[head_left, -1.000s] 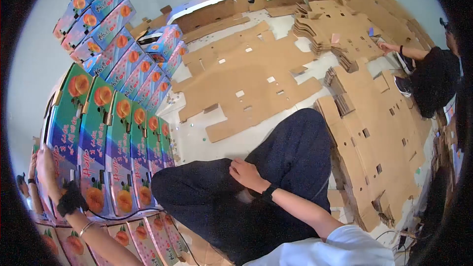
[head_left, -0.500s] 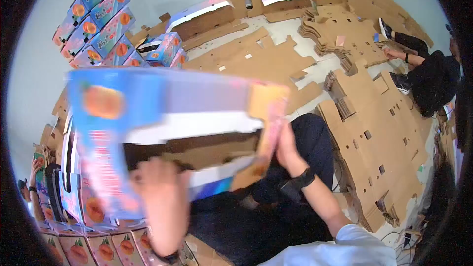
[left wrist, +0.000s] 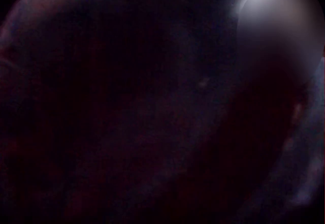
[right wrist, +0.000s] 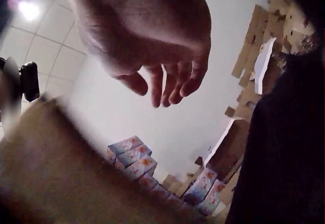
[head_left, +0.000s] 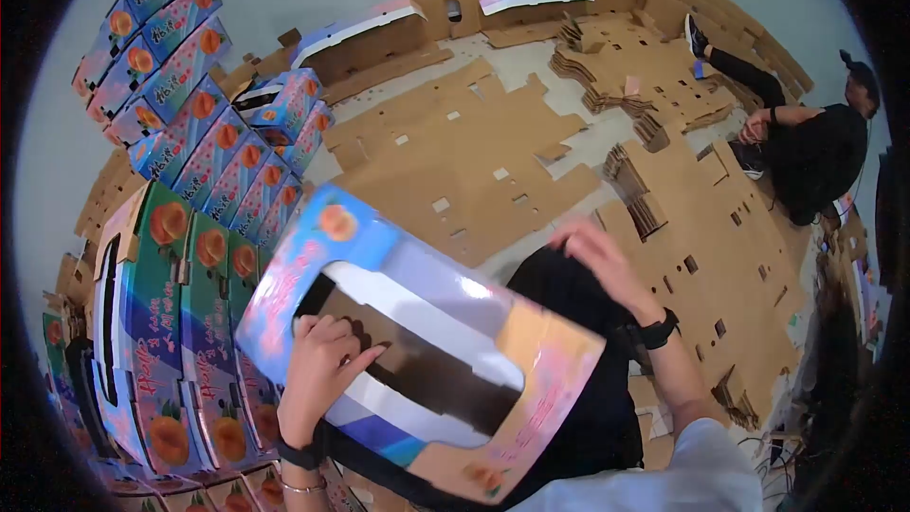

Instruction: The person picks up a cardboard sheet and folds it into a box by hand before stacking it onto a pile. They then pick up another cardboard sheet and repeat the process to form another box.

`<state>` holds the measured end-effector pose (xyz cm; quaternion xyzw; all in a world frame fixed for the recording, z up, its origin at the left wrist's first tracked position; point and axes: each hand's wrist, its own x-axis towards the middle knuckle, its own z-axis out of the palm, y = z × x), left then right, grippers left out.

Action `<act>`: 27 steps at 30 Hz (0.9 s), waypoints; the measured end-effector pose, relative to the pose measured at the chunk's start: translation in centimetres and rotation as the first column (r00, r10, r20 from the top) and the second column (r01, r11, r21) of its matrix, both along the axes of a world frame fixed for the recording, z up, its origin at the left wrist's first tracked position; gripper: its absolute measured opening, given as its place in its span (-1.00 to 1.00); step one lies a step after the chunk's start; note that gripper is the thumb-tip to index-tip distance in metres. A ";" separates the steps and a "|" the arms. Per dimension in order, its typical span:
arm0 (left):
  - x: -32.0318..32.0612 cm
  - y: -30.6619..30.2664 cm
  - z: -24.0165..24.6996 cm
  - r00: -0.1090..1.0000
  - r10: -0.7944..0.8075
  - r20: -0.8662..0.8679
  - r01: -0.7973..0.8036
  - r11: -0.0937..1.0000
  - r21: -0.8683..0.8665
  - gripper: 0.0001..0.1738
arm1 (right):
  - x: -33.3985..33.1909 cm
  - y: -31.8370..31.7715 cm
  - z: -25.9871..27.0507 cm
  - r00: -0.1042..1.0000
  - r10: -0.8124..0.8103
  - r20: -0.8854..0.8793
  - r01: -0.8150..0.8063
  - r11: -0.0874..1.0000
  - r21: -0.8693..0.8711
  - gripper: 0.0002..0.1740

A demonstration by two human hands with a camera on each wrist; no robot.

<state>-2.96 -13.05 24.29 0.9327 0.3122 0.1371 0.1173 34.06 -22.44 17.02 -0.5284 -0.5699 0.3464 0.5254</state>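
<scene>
A printed carton (head_left: 445,275) with peach pictures lies tilted over the person's lap in the head view, a long opening in its upper face. The left hand (head_left: 325,360) grips the carton's edge at that opening, fingers curled over it. Raised above the carton's right side, the right hand (head_left: 602,261) touches nothing, its fingers loosely bent. The right wrist view shows the right hand (right wrist: 157,46) with fingers hanging relaxed and nothing held. The left wrist view is too dark to make out the hand.
Green and pink cartons (head_left: 161,322) stand in a row at the left, with stacked blue cartons (head_left: 171,28) behind. Flat cardboard sheets (head_left: 455,152) cover much of the floor. Another person in black (head_left: 815,152) sits at the far right.
A carton has come from the left onto the lap, turning on the way. The right hand held its right end half a second ago and has let go; the left hand still grips it.
</scene>
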 end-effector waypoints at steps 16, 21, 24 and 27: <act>-1.4 -11.0 -2.0 0.987 0.141 -0.074 -0.153 0.968 -0.197 -0.83 | -6.9 -4.6 -6.6 0.878 0.480 -0.002 -0.457 0.836 -0.304 -0.61; -2.2 -15.8 -2.0 0.988 0.116 -0.105 -0.134 0.973 -0.186 -0.83 | -5.9 -7.3 -6.7 0.741 0.625 -0.248 -0.671 0.668 -0.321 -0.50; -2.6 -17.1 -0.5 0.982 0.084 -0.167 -0.135 0.937 -0.324 -0.81 | -6.0 -8.3 -6.8 0.664 0.666 -0.341 -0.748 0.577 -0.329 -0.53; -5.1 -18.0 -4.1 0.987 0.098 -0.128 -0.147 0.878 -0.455 -0.73 | -5.9 -7.4 -5.4 0.724 0.685 -0.089 -0.675 0.674 -0.301 -0.64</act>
